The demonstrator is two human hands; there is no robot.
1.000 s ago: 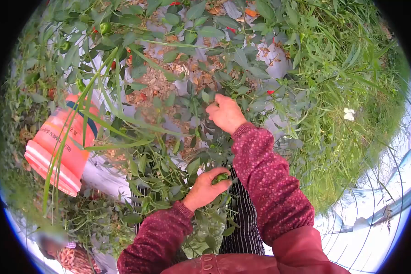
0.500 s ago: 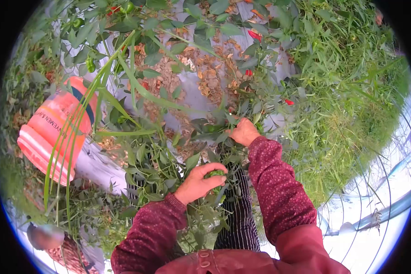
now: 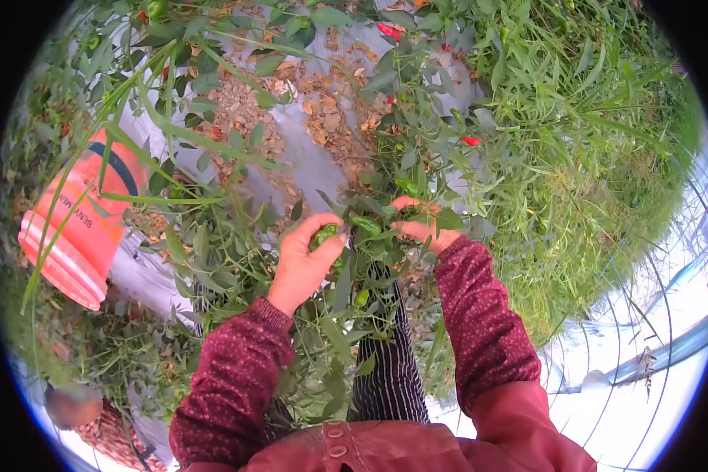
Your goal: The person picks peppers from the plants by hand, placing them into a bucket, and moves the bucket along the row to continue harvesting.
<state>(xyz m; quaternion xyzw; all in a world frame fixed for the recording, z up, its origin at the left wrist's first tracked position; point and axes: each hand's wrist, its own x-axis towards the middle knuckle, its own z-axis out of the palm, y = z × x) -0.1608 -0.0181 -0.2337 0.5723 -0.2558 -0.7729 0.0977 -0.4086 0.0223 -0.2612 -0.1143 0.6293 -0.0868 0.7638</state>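
My left hand [image 3: 300, 263] is closed around a green pepper [image 3: 324, 234], which shows between its thumb and fingers. Just right of its fingertips another green pepper [image 3: 366, 225] sits among the leaves. Across from it, my right hand [image 3: 423, 223] is in the foliage of the pepper plant [image 3: 393, 252], its fingers and thumb curled about the leafy growth; leaves partly cover it, and the exact part gripped is hidden. One more green pepper [image 3: 407, 186] shows above the right fingertips, and a small one [image 3: 361, 297] hangs lower down.
An orange-red bucket [image 3: 86, 220] with printed lettering lies tilted on the left. Red peppers [image 3: 470, 141] show higher up, over grey plastic sheeting [image 3: 303, 145]. Dense grass [image 3: 590, 157] grows on the right. Another person [image 3: 110, 433] is at the lower left.
My left hand has moved up and left, keeping the green pepper, and points toward the right hand. My right hand has turned and sits amid leaves. The view has shifted slightly.
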